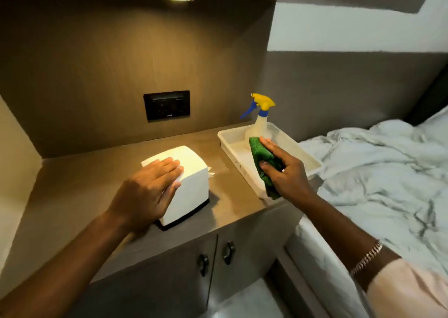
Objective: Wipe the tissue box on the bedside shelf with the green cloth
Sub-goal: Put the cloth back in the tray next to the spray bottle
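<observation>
Left hand [148, 189] flat on the tissue box [186, 186], fingers [167, 167] together and extended to steady it on the shelf [80, 184]; right hand [286, 169] clamped on the green cloth [260, 152] over the tray [232, 138], beside the box, ready to wipe.

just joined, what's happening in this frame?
A person is cleaning a bedside shelf. The left hand lies flat on top of the white tissue box, steadying it. The right hand grips a bunched green cloth above a white tray that holds a spray bottle. The cloth is not on the box yet, so wiping doesn't appear to be under way.
</observation>
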`<state>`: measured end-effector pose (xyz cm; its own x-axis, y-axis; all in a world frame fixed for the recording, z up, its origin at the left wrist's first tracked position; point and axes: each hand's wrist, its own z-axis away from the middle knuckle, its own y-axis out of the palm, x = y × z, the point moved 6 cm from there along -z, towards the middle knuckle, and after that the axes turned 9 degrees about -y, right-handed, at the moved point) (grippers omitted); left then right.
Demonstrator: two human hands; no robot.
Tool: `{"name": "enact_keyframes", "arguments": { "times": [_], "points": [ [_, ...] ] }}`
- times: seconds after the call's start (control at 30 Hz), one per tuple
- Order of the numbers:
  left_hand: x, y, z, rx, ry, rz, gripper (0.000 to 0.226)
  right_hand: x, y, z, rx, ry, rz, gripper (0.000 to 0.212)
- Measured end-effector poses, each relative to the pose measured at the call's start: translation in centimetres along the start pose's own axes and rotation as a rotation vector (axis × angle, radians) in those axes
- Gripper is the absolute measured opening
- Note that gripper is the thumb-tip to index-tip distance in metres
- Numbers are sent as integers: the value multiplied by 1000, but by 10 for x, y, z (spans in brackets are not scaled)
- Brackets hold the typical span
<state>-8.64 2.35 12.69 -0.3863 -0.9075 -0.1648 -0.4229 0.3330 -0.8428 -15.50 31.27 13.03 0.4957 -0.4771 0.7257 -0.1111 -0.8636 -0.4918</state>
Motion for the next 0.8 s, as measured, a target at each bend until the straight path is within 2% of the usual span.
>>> {"name": "enact_keyframes", "arguments": {
  "times": [0.07,0.17,0.27,0.37,0.43,0.5,0.57,0.63,0.67,0.73,0.8],
  "points": [
    [-3,4,8,-57,-54,47,43,-24,-3,-34,111,-34,242,58],
    [-7,5,20,-178,-131,63,40,-63,18,-65,410,-22,560,56],
    [-13,6,36,-250,-227,42,40,-101,44,-67,706,42,613,57],
    [-24,13,48,-300,-367,11,44,-127,63,-58,993,76,660,71],
    [-30,24,53,-342,-461,5,48,-134,63,-57,1120,115,673,79],
    [-37,38,59,-399,-591,-5,54,-127,57,-66,1162,161,584,82],
    [-50,50,63,-463,-740,76,66,-90,54,-93,950,61,374,81],
    [-73,59,63,-537,-833,184,75,-31,63,-118,703,-107,-51,73],
    [-86,63,59,-566,-865,220,76,-9,76,-125,665,-126,-295,68],
    [-110,69,49,-614,-916,309,77,22,116,-130,707,-83,-603,54],
    [-125,74,35,-680,-993,560,82,32,157,-125,817,17,-712,49]
  ]
}}
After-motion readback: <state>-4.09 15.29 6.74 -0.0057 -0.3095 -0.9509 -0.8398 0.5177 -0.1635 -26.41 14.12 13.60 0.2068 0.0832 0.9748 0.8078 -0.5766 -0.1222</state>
